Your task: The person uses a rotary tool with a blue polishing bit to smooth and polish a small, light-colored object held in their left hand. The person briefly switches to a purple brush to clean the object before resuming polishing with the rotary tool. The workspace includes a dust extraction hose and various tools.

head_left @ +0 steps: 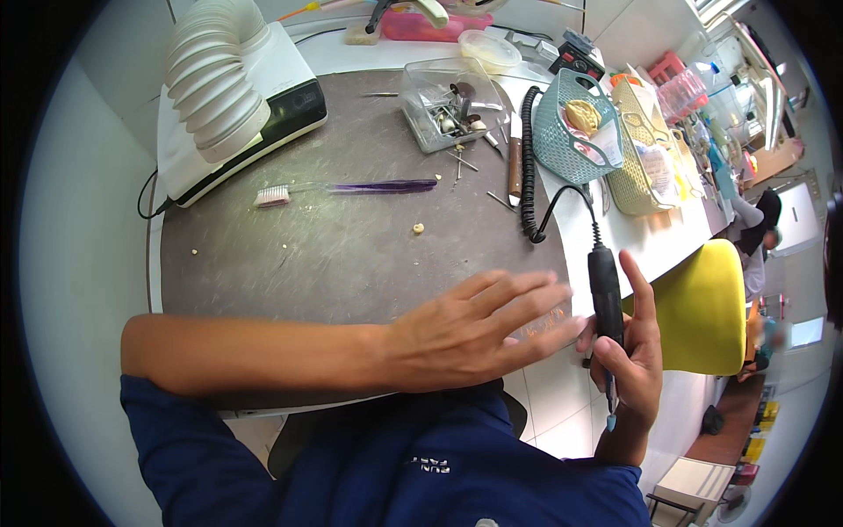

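Observation:
In my right hand I hold a black rotary handpiece nearly upright, the fingers closed round its lower part with one finger raised. A small light-blue tip points down from it, and its cord rises from the top end. My left hand reaches across the grey worktop, slightly blurred, palm down, with fingers spread and nothing seen in them. Its fingertips are close to the handpiece; I cannot tell whether they touch it. Beyond the left hand lies a small cream-coloured, tooth-like piece.
A white extractor with a ribbed hose stands at the far left. A purple toothbrush lies mid-table. Further back are a clear box of small tools, a wooden-handled knife, a coiled cord and a teal basket. A yellow chair stands right.

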{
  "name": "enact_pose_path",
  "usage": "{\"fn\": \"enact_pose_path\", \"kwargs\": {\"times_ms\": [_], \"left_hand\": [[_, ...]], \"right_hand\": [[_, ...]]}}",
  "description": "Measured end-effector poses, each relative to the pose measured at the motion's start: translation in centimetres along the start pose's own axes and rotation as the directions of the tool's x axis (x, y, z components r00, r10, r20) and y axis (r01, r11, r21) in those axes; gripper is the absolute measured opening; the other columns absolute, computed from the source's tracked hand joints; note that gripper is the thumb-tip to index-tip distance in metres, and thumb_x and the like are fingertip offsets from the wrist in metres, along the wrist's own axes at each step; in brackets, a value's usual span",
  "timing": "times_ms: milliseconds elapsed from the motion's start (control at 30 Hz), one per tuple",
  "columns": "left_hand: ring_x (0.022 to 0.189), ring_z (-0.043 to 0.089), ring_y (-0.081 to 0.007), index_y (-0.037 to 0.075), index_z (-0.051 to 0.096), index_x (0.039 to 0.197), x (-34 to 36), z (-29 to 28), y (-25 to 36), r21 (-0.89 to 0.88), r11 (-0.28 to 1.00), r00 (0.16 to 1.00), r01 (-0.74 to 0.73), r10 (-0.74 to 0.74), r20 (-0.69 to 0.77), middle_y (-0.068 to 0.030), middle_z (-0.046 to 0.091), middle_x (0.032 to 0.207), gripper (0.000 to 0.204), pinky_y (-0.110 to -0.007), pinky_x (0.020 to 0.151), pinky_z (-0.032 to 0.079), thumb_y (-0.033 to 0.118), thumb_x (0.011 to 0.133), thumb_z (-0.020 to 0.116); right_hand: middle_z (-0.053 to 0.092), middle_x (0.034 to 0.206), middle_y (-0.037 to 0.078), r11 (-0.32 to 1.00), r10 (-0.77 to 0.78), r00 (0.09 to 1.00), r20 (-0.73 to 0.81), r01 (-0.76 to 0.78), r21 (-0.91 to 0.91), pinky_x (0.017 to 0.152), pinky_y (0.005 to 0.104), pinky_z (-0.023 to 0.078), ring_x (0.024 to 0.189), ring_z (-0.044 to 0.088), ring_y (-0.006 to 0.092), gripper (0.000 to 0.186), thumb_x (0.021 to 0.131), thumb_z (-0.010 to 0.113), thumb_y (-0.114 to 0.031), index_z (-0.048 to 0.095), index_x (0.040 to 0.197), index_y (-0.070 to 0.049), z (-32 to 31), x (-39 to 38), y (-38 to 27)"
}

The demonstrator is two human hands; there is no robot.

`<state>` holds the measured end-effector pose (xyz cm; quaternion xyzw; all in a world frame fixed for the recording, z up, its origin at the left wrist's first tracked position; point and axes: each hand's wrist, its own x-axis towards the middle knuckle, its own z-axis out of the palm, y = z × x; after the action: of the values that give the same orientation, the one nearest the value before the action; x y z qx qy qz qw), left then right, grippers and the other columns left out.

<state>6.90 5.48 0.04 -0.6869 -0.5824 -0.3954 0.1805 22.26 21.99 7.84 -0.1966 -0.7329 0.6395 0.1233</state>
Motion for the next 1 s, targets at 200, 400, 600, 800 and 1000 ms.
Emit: {"fn": "enact_pose_path", "kwargs": {"times_ms": [200,400,600,800,1000], "left_hand": [[0.123,0.052,-0.0261,0.008,0.048,0.134,1.5,3.8,-0.2,-0.167,0.984,0.998,0.062,-0.063,-0.001,-0.0109,0.056,0.123,0.054,-0.053,0.106,0.036,0.024,0.086,0.064],[0.082,0.061,-0.0208,0.007,0.056,0.104,0.4,3.1,0.5,-0.276,0.936,0.974,0.217,-0.191,0.118,-0.0042,0.058,0.081,0.026,-0.040,0.081,0.044,0.019,0.084,0.068],[0.080,0.060,-0.0295,0.003,0.055,0.104,0.7,2.1,-0.2,-0.445,0.770,0.889,0.458,-0.388,0.243,-0.0099,0.057,0.074,0.031,-0.042,0.074,0.045,0.020,0.083,0.071],[0.081,0.059,-0.0369,-0.003,0.050,0.109,0.7,2.5,-0.6,-0.572,0.755,0.933,0.320,-0.357,0.051,-0.0199,0.058,0.090,0.034,-0.045,0.069,0.047,0.015,0.085,0.067],[0.084,0.061,-0.0399,-0.006,0.044,0.119,0.9,2.5,-1.0,-0.748,0.538,0.890,0.389,-0.428,0.155,-0.0248,0.055,0.099,0.039,-0.044,0.073,0.049,0.012,0.090,0.061]], "right_hand": [[0.061,0.059,0.010,0.996,-0.074,0.884,0.462,0.041,0.082,0.040,0.0213,0.034,0.042,0.053,0.0099,0.039,0.095,0.063,-0.028,0.066,0.106,0.009,-3.3,-1.0,1.8],[0.062,0.055,0.020,0.850,-0.237,0.921,0.310,0.042,0.525,0.037,0.0308,0.051,0.040,0.061,0.0205,0.038,0.096,0.056,-0.018,0.060,0.103,0.019,-1.0,-0.8,3.2],[0.059,0.084,0.008,0.883,-0.446,0.891,-0.086,0.423,-0.204,0.060,0.0223,0.041,0.069,0.053,0.0101,0.063,0.074,0.083,-0.034,0.061,0.114,0.010,1.1,1.1,3.1],[0.065,0.100,0.018,0.841,-0.506,0.847,0.162,0.526,-0.126,0.092,0.0379,0.047,0.103,0.061,0.0279,0.057,0.075,0.081,-0.031,0.064,0.114,0.007,1.3,4.3,2.1],[0.065,0.108,0.022,0.926,-0.377,0.895,0.239,0.369,0.080,0.088,0.0381,0.052,0.104,0.063,0.0274,0.054,0.085,0.073,-0.026,0.058,0.120,0.012,1.0,5.9,2.1]]}}
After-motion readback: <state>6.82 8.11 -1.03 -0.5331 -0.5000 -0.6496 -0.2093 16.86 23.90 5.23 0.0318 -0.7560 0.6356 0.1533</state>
